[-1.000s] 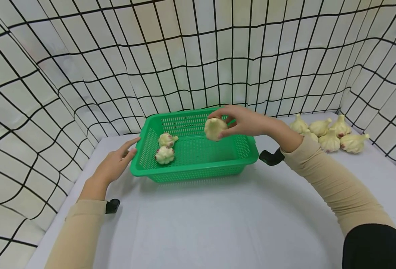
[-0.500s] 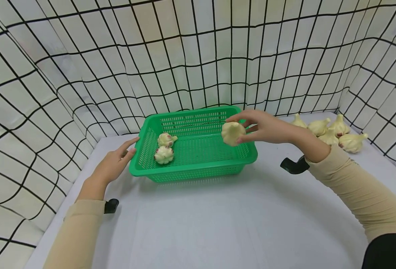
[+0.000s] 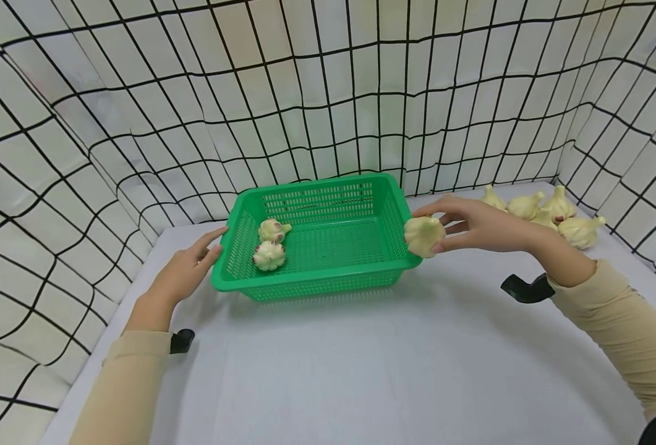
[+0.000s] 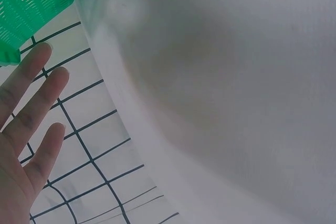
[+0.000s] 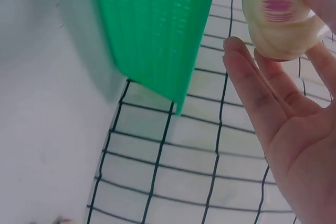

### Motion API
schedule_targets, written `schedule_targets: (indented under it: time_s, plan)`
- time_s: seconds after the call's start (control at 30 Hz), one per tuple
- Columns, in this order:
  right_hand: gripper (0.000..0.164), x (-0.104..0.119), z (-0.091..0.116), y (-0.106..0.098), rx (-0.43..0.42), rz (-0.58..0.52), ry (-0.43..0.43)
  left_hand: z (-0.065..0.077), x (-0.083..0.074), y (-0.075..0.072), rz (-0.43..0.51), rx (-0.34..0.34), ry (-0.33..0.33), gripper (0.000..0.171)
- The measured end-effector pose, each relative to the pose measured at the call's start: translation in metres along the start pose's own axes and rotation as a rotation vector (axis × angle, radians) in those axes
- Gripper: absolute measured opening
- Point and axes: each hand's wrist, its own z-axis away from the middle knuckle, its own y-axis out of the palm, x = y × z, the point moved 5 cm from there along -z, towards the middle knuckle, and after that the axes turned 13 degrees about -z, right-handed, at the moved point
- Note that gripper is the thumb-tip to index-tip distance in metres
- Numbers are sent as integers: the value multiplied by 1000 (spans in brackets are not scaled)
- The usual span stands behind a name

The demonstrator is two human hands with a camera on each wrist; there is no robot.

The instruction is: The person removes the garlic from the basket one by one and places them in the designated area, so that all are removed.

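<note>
My right hand (image 3: 480,225) pinches a pale garlic bulb (image 3: 425,236) between thumb and fingers, at the right rim of the green basket (image 3: 328,279). The right wrist view shows the same garlic bulb (image 5: 278,17) with a purple patch on its side. At the basket's left rim, my left hand (image 3: 185,272) touches the edge with extended fingers. Those fingers (image 4: 34,108) are spread and straight in the left wrist view, near the basket's underside. Two purple-streaked garlic bulbs, one (image 3: 269,255) in front of the other (image 3: 274,230), lie inside the basket on the left.
Several garlic bulbs (image 3: 580,232) are heaped at the back right of the white table (image 3: 328,371), partly behind my right forearm. A black grid net (image 3: 350,111) over white sheeting encloses the back and both sides.
My right hand has moved to the right with the garlic bulb, from over the basket's inside to its right rim. The left hand keeps its place at the basket.
</note>
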Motion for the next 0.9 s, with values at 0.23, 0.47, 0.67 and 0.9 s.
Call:
schedule_targets:
  time_s: [0.23, 0.47, 0.67, 0.9]
  plan:
    - [60, -18, 26, -16, -81, 0, 65, 0, 1, 1, 5, -2, 1, 64]
    - [61, -39, 47, -29, -127, 1, 83, 0, 0, 1, 8, 0, 0, 64]
    - [61, -53, 60, -36, -145, -5, 96, 1, -1, 0, 6, 1, 4, 63]
    - [60, -71, 76, -45, -167, 19, 151, 1, -2, 0, 4, -1, 7, 63]
